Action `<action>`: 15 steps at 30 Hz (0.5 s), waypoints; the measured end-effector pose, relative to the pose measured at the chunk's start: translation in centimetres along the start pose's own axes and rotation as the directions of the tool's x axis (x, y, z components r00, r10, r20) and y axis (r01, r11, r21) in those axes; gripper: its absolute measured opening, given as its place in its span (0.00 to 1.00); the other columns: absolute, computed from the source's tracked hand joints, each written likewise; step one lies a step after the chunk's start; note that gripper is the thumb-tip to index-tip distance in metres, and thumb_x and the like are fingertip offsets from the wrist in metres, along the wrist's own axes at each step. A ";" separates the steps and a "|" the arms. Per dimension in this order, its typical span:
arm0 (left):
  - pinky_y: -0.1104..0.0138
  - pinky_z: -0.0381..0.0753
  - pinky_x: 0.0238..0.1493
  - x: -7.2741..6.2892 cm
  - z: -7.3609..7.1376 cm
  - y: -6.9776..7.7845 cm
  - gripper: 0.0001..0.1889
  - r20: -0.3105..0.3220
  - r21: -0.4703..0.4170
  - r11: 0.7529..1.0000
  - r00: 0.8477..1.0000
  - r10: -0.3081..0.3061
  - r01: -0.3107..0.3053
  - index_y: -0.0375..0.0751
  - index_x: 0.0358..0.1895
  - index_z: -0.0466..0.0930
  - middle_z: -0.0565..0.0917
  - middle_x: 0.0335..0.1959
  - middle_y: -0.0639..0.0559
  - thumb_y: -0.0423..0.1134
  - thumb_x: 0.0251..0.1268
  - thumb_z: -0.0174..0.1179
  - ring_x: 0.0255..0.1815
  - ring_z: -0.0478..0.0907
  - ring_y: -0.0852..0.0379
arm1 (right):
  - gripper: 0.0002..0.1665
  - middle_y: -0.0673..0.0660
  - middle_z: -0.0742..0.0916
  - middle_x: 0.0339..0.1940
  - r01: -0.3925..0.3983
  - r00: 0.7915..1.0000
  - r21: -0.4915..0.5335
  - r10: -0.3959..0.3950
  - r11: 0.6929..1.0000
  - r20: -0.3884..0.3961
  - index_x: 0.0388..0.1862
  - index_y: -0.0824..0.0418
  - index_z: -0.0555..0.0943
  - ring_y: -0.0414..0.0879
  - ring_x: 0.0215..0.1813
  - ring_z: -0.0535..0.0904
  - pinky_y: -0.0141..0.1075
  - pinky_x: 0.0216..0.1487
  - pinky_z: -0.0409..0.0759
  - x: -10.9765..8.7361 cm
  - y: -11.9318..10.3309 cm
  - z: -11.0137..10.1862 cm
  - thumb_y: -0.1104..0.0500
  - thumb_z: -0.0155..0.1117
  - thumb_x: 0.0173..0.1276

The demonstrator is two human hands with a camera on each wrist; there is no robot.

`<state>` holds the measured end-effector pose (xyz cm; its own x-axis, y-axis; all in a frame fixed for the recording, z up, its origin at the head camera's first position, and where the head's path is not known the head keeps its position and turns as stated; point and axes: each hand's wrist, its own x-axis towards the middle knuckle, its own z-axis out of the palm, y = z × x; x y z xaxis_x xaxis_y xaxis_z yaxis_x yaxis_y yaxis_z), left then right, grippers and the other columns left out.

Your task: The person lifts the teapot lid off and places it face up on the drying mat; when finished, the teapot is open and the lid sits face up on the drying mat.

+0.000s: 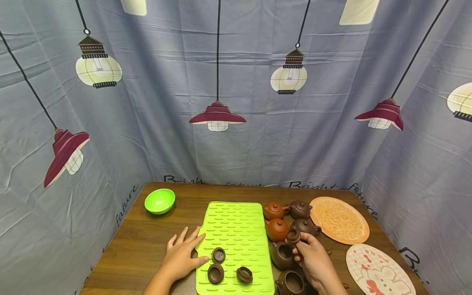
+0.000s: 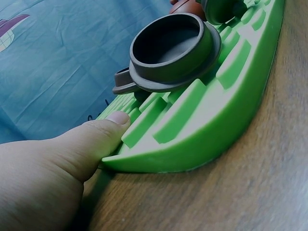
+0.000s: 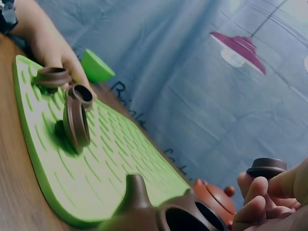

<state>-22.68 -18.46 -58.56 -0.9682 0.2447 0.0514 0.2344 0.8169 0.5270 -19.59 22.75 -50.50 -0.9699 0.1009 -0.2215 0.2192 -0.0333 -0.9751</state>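
Note:
My right hand (image 1: 313, 262) pinches a small dark brown teapot lid (image 1: 293, 235) between thumb and fingers, held above the teapots. In the right wrist view, that lid (image 3: 267, 166) sits at the fingertips. Below it stand two dark teapots without lids, one in the middle (image 1: 279, 262) and one nearer (image 1: 282, 287); the hand partly hides what is beside them. My left hand (image 1: 180, 256) lies with fingers spread at the left edge of a bright green mat (image 1: 236, 223). Near its thumb, two lids (image 1: 218, 255) rest upturned on the mat, and a third lid (image 1: 244, 275) lies tilted farther right.
Behind the open pots stand two reddish teapots (image 1: 277, 230) and two dark teapots (image 1: 300, 209), all lidded. A green bowl (image 1: 159, 200) is at the back left of the wooden table (image 1: 136, 250). An orange round placemat (image 1: 339, 219) and a bear-print placemat (image 1: 380, 268) lie at right.

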 end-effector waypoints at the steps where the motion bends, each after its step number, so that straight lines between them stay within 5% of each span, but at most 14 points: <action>1: 0.31 0.36 0.77 0.0 0.0 0.0 0.43 -0.001 0.001 1.000 1.000 0.001 -0.001 0.61 0.78 0.71 0.60 0.85 0.57 0.72 0.60 0.66 0.87 0.47 0.36 | 0.17 0.58 0.89 0.51 -0.005 1.000 0.014 0.005 1.000 0.009 0.67 0.67 0.65 0.39 0.35 0.73 0.29 0.33 0.75 0.0 0.0 0.2 0.65 0.48 0.85; 15: 0.32 0.36 0.77 0.0 0.1 -0.1 0.44 -0.004 0.019 1.000 1.000 0.001 -0.001 0.62 0.78 0.71 0.60 0.85 0.58 0.74 0.60 0.65 0.87 0.46 0.37 | 0.19 0.60 0.84 0.53 -0.053 0.993 0.081 0.044 0.995 0.107 0.67 0.65 0.70 0.38 0.34 0.74 0.27 0.30 0.75 0.5 -0.5 4.0 0.61 0.56 0.83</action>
<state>-22.71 -18.51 -58.68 -0.9683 0.2436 0.0549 0.2369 0.8266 0.5105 -20.62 18.89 -50.07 -0.9651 -0.0073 -0.2619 0.2609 -0.1190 -0.9580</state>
